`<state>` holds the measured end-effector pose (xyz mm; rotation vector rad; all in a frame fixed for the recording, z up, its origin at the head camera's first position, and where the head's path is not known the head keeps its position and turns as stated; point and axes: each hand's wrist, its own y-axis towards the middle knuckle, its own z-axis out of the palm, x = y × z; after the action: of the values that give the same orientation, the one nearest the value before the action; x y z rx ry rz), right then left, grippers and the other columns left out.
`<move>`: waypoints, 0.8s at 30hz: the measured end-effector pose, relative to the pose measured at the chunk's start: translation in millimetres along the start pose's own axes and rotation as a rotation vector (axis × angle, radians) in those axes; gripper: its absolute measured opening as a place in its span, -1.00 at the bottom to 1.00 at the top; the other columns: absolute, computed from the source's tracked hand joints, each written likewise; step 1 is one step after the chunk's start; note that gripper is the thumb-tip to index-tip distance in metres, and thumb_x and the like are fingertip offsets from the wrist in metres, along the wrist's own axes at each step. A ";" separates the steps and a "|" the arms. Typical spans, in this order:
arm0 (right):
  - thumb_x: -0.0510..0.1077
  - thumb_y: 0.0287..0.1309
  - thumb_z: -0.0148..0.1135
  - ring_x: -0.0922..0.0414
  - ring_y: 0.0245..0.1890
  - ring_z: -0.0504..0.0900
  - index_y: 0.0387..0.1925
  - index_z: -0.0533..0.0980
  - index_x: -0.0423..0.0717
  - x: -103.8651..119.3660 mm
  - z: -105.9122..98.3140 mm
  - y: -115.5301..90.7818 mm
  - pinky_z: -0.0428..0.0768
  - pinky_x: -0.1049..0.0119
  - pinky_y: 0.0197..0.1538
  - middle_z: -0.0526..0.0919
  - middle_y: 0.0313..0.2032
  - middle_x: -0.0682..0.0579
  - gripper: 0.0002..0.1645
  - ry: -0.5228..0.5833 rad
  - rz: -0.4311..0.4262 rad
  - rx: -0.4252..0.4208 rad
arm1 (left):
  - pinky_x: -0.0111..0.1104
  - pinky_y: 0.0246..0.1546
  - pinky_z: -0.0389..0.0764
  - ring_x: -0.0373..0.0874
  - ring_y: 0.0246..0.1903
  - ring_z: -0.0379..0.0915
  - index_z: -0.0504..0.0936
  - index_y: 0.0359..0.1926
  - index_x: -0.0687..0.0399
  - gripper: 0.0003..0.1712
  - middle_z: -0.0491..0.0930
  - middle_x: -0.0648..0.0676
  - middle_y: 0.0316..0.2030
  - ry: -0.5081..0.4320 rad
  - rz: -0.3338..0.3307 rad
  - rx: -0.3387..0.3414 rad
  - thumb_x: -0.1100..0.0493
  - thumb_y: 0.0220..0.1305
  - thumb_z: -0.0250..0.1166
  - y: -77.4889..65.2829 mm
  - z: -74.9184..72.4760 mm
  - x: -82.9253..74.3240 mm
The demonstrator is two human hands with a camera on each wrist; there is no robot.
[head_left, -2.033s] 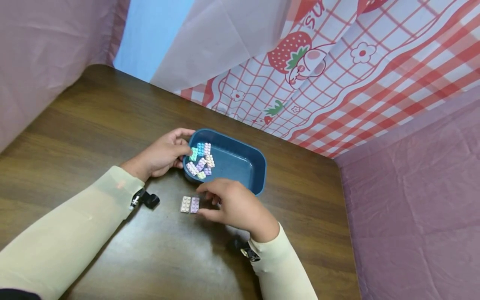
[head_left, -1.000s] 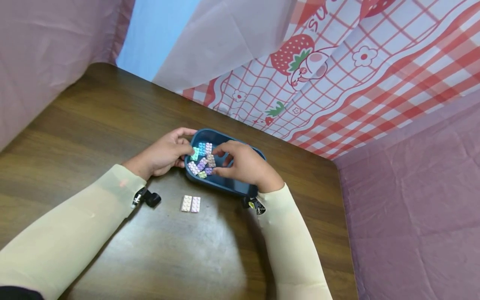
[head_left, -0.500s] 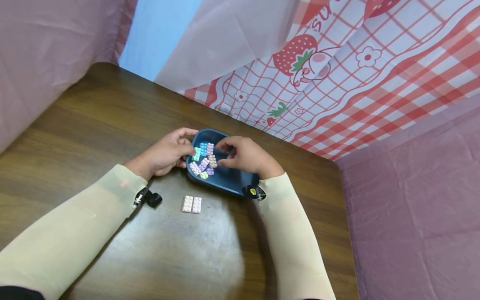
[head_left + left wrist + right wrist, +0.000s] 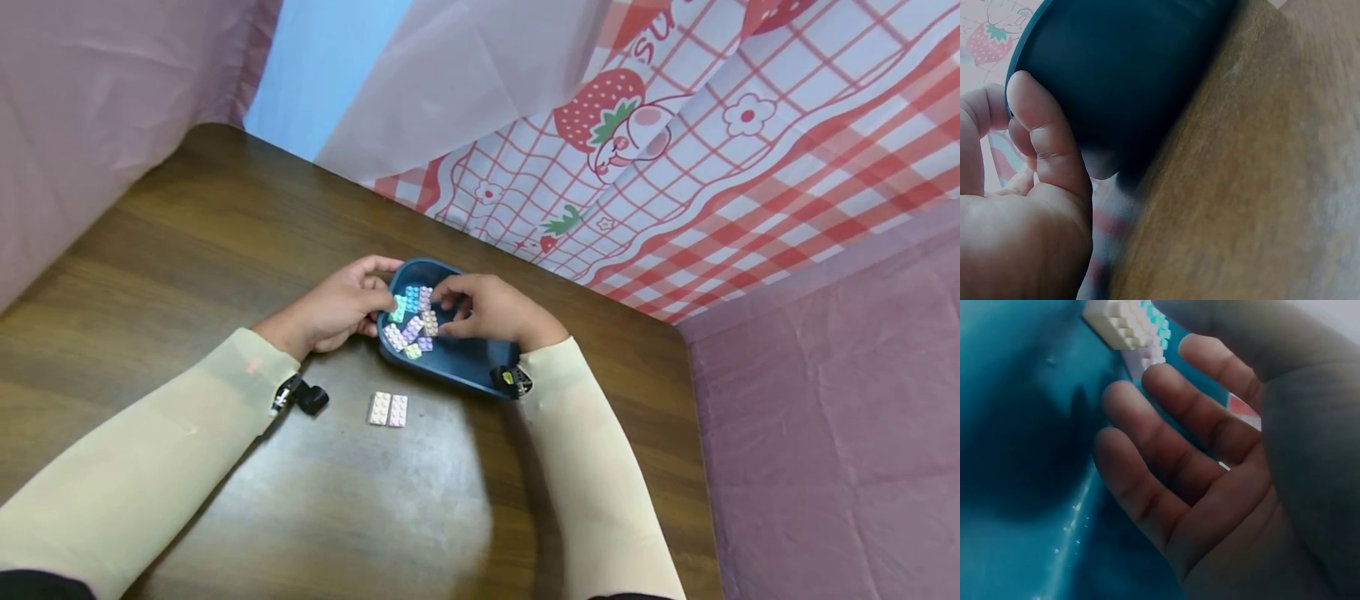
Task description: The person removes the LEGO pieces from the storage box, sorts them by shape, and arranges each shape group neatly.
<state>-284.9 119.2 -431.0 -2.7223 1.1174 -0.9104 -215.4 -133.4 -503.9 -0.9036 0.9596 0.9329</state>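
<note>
My left hand [image 4: 341, 307] grips the left end of a dark blue plastic tub [image 4: 468, 375], its fingers at the rim. In the left wrist view, one finger [image 4: 1047, 137] lies along the tub's outer wall. Several pastel toy building bricks [image 4: 411, 327] lie in the tub's left end, among them mint, blue, lilac, cream and pale green ones. My right hand [image 4: 498, 312] reaches over the tub with its fingers loosely bent. Its fingertips are close to a cream brick [image 4: 1119, 325] in the right wrist view, and nothing shows in its grasp.
A cream brick [image 4: 380, 409] and a pale lilac brick [image 4: 398, 411] lie side by side on the wooden table [image 4: 360, 508], in front of the tub. Behind stands a strawberry-print cloth [image 4: 600, 150]. Pink cloth [image 4: 825, 400] hangs at both sides.
My right hand has moved from beside the two bricks on the table up into the tub, next to the bricks there. My left hand has kept its hold on the tub.
</note>
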 end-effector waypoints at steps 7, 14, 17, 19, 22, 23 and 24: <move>0.02 0.16 0.57 0.11 -0.19 0.68 0.08 0.62 0.17 2.6 7.6 3.3 0.70 0.32 -0.11 0.68 -0.03 0.13 -0.55 -0.024 0.003 0.045 | -0.43 -0.58 0.61 -0.16 -0.46 0.48 0.25 0.53 -0.04 -0.23 0.50 0.09 -0.23 0.018 0.007 0.023 0.38 0.35 0.23 0.2 -0.2 0.1; 0.00 0.16 0.56 0.14 -0.24 0.64 0.05 0.60 0.19 1.5 14.2 5.0 0.68 0.32 -0.15 0.64 -0.05 0.19 -0.56 -0.054 0.006 0.047 | -0.43 -0.59 0.60 -0.15 -0.46 0.49 0.28 0.51 -0.06 -0.24 0.51 0.09 -0.23 0.020 0.013 0.026 0.39 0.35 0.23 0.3 1.1 0.2; -0.01 0.16 0.56 0.14 -0.24 0.63 0.04 0.60 0.18 0.5 16.2 6.2 0.68 0.33 -0.16 0.62 -0.05 0.21 -0.57 -0.060 -0.007 0.044 | -0.44 -0.59 0.60 -0.16 -0.47 0.48 0.28 0.51 -0.06 -0.24 0.51 0.10 -0.23 0.020 0.016 0.028 0.38 0.35 0.23 0.5 0.8 0.5; -0.02 0.16 0.55 0.13 -0.23 0.63 0.04 0.60 0.18 0.0 17.1 7.0 0.68 0.33 -0.17 0.62 -0.05 0.21 -0.57 -0.062 -0.015 0.043 | -0.44 -0.59 0.59 -0.17 -0.47 0.47 0.28 0.52 -0.06 -0.24 0.50 0.10 -0.23 0.022 0.014 0.028 0.38 0.35 0.23 0.9 0.0 1.1; -0.03 0.17 0.55 0.13 -0.23 0.63 0.05 0.60 0.16 -0.1 18.2 8.0 0.68 0.33 -0.17 0.61 -0.04 0.20 -0.57 -0.063 -0.029 0.043 | -0.44 -0.59 0.58 -0.16 -0.48 0.46 0.30 0.50 -0.09 -0.24 0.51 0.09 -0.23 0.021 0.008 0.018 0.38 0.34 0.23 0.8 -0.7 1.3; -0.04 0.17 0.55 0.13 -0.23 0.63 0.05 0.61 0.16 0.1 18.4 8.2 0.68 0.33 -0.17 0.61 -0.04 0.20 -0.57 -0.065 -0.032 0.044 | -0.44 -0.59 0.58 -0.16 -0.48 0.46 0.30 0.50 -0.10 -0.24 0.51 0.09 -0.23 0.024 0.008 0.016 0.38 0.34 0.24 0.5 -1.0 1.3; -0.04 0.16 0.55 0.13 -0.23 0.63 0.05 0.61 0.16 0.5 18.5 8.2 0.68 0.33 -0.18 0.61 -0.03 0.20 -0.57 -0.067 -0.033 0.046 | -0.44 -0.59 0.58 -0.16 -0.48 0.46 0.30 0.50 -0.10 -0.24 0.51 0.09 -0.23 0.025 0.006 0.013 0.38 0.34 0.24 0.2 -1.1 1.2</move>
<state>-279.7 109.9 -448.2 -2.7205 1.0293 -0.8318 -215.5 -134.1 -505.3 -0.9034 0.9889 0.9215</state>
